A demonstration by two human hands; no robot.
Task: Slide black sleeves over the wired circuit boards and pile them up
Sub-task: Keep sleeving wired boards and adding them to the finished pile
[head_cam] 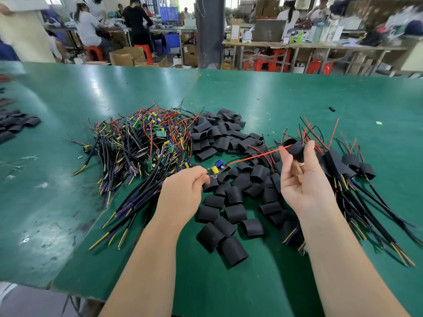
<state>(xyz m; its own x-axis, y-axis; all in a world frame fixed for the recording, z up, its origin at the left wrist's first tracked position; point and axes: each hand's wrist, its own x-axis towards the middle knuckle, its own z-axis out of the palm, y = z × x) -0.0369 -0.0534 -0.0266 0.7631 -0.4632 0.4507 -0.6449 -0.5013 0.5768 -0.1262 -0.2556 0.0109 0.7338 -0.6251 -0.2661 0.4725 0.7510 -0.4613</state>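
My left hand [185,191] pinches a small circuit board [216,169] with yellow and blue parts. Its red and black wires [254,156] stretch right into a black sleeve [295,148] that my right hand [302,177] holds between thumb and fingers. A tangled heap of bare wired boards [142,143] lies to the left. Loose black sleeves [229,202] are scattered in the middle of the green table [68,202]. At the right sits a pile of sleeved boards [348,165] with their cables trailing toward me.
More black sleeves [16,124] lie at the far left edge. A small black piece [332,109] rests alone on the table's right side. Beyond the table, people work at benches with red stools and cardboard boxes.
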